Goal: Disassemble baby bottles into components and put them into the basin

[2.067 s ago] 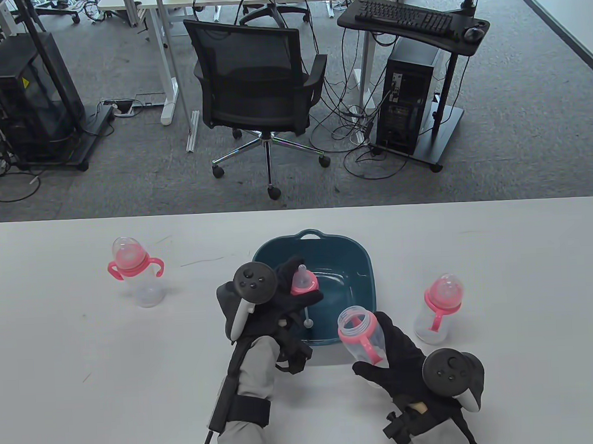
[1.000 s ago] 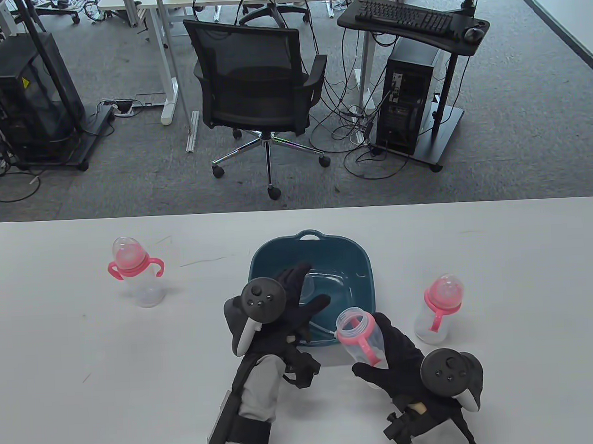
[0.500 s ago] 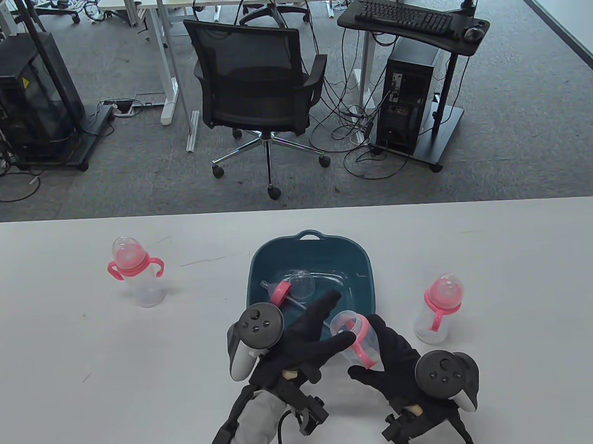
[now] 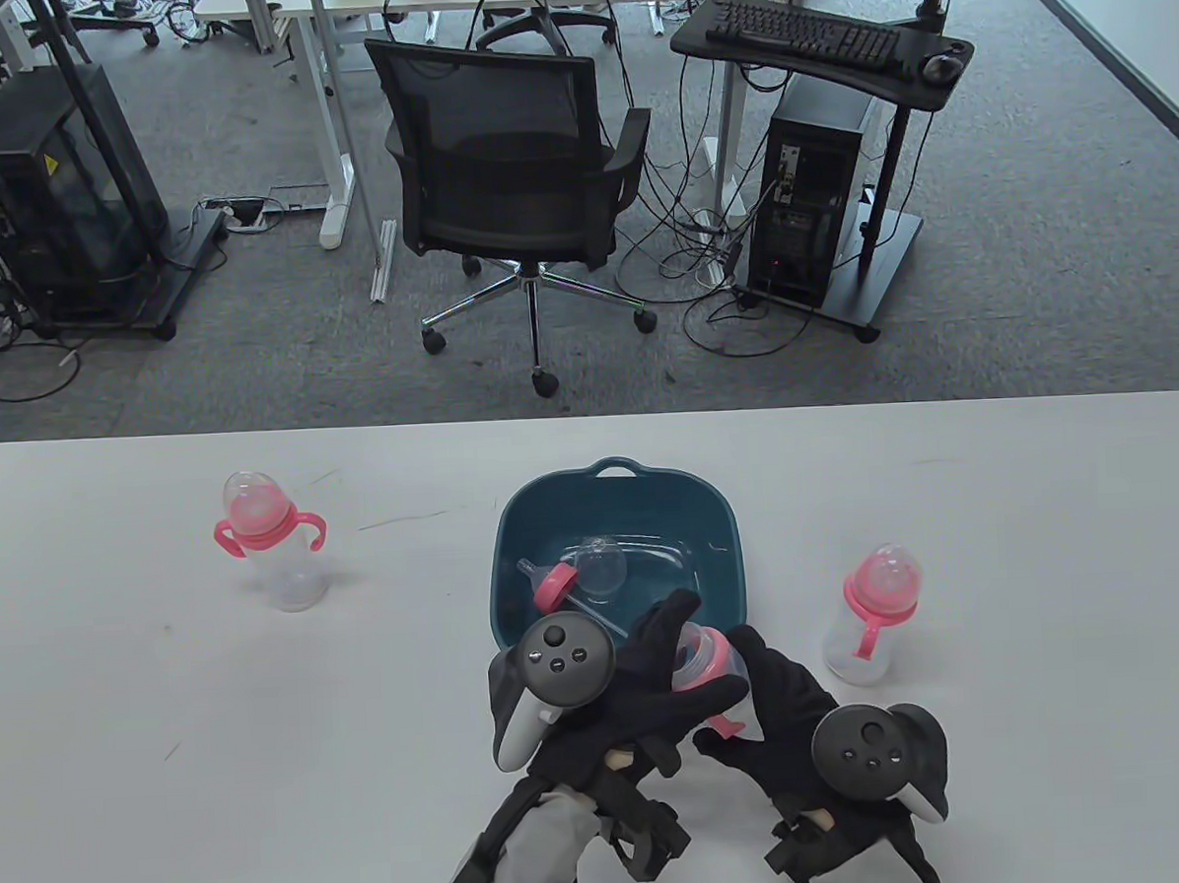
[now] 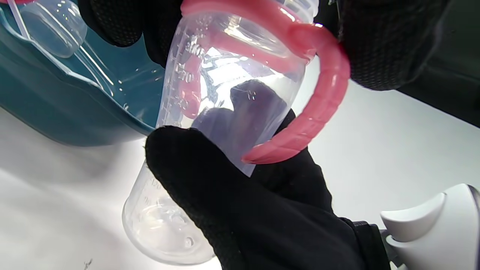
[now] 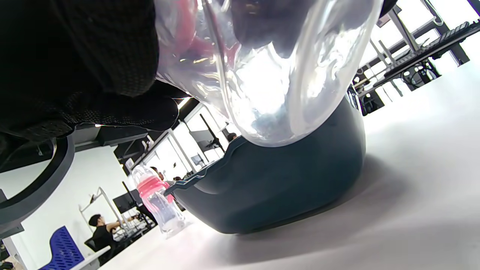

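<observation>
A clear baby bottle body (image 4: 717, 660) with a pink handle ring (image 5: 322, 112) hangs tilted just in front of the teal basin (image 4: 515, 524). My right hand (image 4: 736, 698) grips the body from below; its thumb (image 5: 225, 195) lies across the clear wall. My left hand (image 4: 687, 653) closes over the bottle's top, its fingers (image 5: 375, 45) curled round the pink ring. In the basin lie a pink collar with a nipple (image 4: 555, 583), a clear cap (image 4: 601, 564) and a thin straw. The bottle's round base (image 6: 270, 75) hangs just above the table by the basin wall (image 6: 281, 187).
Two whole bottles with pink collars stand on the white table, one at the far left (image 4: 264, 537) and one right of the basin (image 4: 874, 604). Beyond the table's far edge stands an office chair (image 4: 516, 169); desks and computers stand around it.
My left hand let the pink collar and nipple go into the basin, then drew back and closed on the top of the bottle. My right hand shifted slightly left with the bottle.
</observation>
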A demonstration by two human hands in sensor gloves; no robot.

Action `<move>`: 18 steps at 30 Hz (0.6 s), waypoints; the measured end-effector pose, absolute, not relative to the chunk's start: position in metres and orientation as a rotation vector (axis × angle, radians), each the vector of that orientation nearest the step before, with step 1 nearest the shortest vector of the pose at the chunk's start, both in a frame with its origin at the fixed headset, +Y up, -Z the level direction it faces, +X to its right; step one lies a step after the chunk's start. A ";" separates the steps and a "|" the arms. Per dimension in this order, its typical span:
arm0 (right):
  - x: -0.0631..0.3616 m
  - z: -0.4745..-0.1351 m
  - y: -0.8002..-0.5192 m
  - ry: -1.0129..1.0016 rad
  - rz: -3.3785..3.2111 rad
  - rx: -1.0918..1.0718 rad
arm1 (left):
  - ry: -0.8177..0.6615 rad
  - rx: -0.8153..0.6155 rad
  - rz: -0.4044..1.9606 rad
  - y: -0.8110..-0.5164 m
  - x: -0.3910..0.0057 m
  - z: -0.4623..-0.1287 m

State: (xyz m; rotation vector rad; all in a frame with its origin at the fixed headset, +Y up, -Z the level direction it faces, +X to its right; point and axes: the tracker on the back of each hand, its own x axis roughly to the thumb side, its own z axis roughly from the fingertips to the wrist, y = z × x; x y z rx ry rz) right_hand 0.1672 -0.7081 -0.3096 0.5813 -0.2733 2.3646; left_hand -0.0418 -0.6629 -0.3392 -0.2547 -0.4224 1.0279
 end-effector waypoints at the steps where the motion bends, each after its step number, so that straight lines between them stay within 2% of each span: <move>1: 0.167 -0.309 -0.708 -0.272 2.374 0.582 | -0.421 -0.264 1.032 -0.664 -0.042 -0.340; 10: 0.167 -0.309 -0.708 -0.277 2.403 0.581 | -0.405 -0.258 1.107 -0.667 -0.044 -0.345; 18: 0.168 -0.310 -0.707 -0.278 2.408 0.569 | -0.396 -0.198 1.143 -0.661 -0.056 -0.349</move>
